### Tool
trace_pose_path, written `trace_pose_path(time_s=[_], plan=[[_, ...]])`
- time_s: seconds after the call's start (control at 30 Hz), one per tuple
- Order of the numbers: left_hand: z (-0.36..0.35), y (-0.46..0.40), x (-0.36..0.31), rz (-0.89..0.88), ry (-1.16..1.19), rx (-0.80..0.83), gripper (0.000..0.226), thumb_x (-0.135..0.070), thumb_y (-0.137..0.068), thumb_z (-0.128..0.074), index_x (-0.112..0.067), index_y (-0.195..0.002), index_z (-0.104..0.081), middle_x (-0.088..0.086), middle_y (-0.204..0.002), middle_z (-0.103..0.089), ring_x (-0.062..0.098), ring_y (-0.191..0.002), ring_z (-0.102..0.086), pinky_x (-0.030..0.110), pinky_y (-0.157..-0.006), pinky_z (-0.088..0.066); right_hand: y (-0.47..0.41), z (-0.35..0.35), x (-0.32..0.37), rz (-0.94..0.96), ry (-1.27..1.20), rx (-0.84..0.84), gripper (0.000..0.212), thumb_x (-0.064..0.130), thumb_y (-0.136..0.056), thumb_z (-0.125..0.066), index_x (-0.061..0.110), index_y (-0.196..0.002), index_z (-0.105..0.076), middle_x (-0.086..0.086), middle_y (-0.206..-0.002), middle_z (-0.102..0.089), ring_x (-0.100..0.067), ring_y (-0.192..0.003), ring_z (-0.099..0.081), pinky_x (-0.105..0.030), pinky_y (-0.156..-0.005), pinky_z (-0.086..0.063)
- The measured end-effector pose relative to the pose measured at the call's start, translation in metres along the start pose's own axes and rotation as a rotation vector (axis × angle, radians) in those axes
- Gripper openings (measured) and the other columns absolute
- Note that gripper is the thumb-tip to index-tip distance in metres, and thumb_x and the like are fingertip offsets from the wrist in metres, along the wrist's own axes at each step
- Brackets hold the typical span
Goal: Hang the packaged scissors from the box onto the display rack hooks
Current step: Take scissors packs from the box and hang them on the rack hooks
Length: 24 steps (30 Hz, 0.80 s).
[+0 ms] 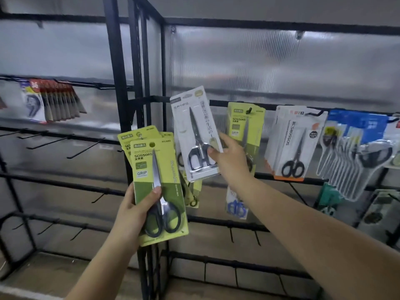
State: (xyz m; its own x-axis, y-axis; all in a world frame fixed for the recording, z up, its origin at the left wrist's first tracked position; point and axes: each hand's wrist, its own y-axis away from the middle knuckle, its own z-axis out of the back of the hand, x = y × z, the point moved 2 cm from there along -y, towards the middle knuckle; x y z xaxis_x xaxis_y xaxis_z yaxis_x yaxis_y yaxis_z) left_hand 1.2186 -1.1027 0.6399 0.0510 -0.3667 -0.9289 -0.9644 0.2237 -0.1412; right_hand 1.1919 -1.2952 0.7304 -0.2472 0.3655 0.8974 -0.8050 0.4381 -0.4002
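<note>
Two hands grip packs: left hand [132, 211] green scissors [159, 187], right hand [229, 161] white scissors [195, 135].

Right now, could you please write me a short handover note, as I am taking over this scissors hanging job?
Left hand: grip on a small stack of green scissor packs, held low in front of the rack.
Right hand: pinches the white scissor pack at its lower edge, raised towards the upper rail; not visibly on a hook.
Done: a green pack, a white and orange pack and blue packs hang to the right.
Left: hang the white pack, then the green stack. The box is out of view.
</note>
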Motion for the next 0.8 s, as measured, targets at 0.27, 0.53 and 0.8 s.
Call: trace_pose_path(time_s=[0.27,0.53,0.8], plan=[[0.011,-0.015,-0.011,-0.012,0.058,0.01,0.033,-0.02,-0.077,-0.064,-0.021,-0.11,-0.061,0.002,-0.094,-0.074,0.018,-0.078,-0.071,0.028,-0.061,-0.055,0.009,-0.011,-0.021,0.021,-0.09,-0.017,0.051,0.008,-0.093,-0.054,0.021,-0.14,-0.04,0.013,-0.127,-0.054,-0.005,-0.105,-0.055,-0.014,-0.087,-0.044],[0.012,-0.018,-0.023,-0.038,0.045,0.017,0.044,-0.028,-0.066,-0.069,-0.02,-0.109,-0.061,0.004,-0.095,-0.073,0.018,-0.076,-0.071,0.028,-0.059,-0.055,0.008,-0.007,-0.013,-0.004,0.154,0.043,0.055,0.007,-0.094,-0.048,0.023,-0.145,-0.033,0.004,-0.135,-0.049,-0.011,-0.102,-0.055,0.002,-0.064,-0.042],[0.0,-0.011,-0.018,-0.015,0.072,0.063,0.066,-0.038,-0.053,-0.083,-0.018,-0.111,-0.061,0.01,-0.101,-0.072,0.024,-0.082,-0.071,0.033,-0.063,-0.056,0.039,-0.014,0.005,-0.013,0.213,0.299,0.052,0.045,-0.089,-0.055,0.023,-0.135,-0.045,0.006,-0.128,-0.05,-0.007,-0.11,-0.049,-0.011,-0.075,-0.037]])
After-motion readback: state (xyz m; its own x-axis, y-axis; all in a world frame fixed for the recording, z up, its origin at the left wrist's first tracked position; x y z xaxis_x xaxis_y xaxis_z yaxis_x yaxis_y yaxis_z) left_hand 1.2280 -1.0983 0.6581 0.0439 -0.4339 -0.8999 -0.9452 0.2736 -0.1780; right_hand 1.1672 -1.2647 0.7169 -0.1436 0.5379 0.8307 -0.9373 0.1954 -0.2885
